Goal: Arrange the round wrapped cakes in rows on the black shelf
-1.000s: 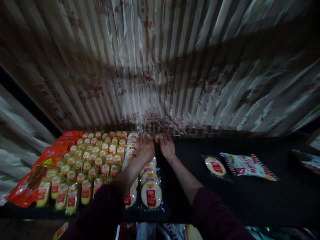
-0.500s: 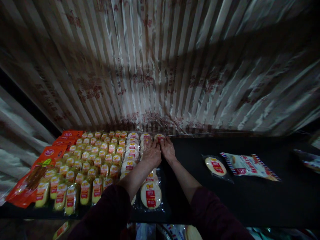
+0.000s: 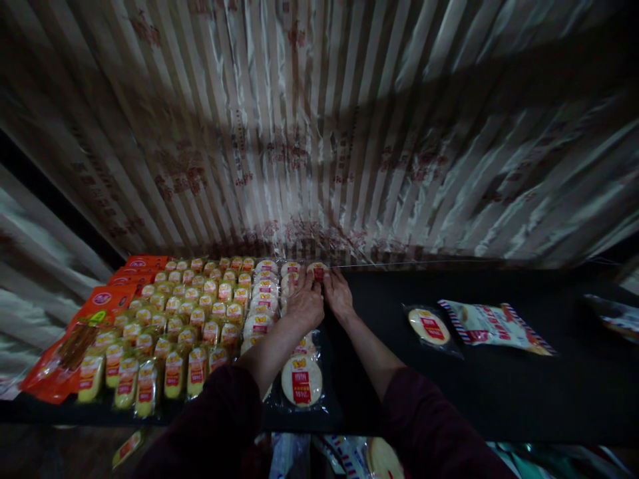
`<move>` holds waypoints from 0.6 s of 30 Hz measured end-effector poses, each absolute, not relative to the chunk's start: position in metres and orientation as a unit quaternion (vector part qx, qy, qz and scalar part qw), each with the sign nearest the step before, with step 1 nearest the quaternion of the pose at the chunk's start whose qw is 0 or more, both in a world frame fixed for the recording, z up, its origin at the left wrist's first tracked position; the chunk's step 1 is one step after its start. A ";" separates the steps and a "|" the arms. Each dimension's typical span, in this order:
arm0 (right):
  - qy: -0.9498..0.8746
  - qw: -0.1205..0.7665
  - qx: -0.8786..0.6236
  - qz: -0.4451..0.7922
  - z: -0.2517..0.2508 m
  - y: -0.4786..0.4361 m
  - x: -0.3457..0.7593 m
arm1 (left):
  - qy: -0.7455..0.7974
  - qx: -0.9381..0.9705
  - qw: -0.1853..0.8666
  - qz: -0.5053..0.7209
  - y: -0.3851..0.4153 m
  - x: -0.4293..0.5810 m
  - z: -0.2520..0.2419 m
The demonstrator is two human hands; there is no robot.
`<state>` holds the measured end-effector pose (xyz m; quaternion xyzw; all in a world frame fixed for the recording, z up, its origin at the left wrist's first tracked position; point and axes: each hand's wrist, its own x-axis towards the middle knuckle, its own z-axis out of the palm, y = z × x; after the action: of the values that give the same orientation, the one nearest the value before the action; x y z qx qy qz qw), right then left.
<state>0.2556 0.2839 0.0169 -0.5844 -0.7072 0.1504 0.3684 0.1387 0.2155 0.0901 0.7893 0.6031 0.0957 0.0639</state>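
A round, pale flatbread in clear wrap with a red label (image 3: 318, 270) lies at the back of the black table, between my two hands. My left hand (image 3: 305, 306) is on its left side, fingers stretched forward over the row of wrapped round breads (image 3: 301, 382). To the right of the small packet, my right hand (image 3: 339, 296) lies with its fingers extended and its thumb side close to the wrapper. Neither hand closes round the packet; whether the fingertips press on it is hard to see. My left forearm covers part of the row below.
Left of the hands stand several rows of small yellow wrapped cakes (image 3: 174, 372), then orange snack bags (image 3: 100, 306). On the right lie a single wrapped round bread (image 3: 428, 326) and a white striped bag (image 3: 496, 326). A striped, printed sheet (image 3: 309, 146) hangs behind the table.
My fingers have shifted from on top of the rear flatbread to its sides, uncovering more of its label. The left fingers are stretched further forward. The view has tilted slightly.
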 end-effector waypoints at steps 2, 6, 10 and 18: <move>-0.696 0.370 -0.596 0.154 0.022 0.276 0.257 | 0.605 0.786 0.086 0.097 0.209 0.142 0.095; -0.667 0.390 -0.617 0.147 0.036 0.251 0.265 | 0.591 0.789 0.111 0.128 0.184 0.151 0.103; -0.667 0.420 -0.599 0.140 0.048 0.214 0.281 | 0.554 0.802 0.113 0.192 0.150 0.161 0.107; -0.662 0.439 -0.584 0.170 0.061 0.119 0.297 | 0.519 0.786 0.170 0.290 0.073 0.184 0.097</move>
<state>0.2969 0.1185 0.0611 -0.5835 -0.6621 0.1698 0.4386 0.1836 0.0729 0.0967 0.7862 0.5188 0.2896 0.1697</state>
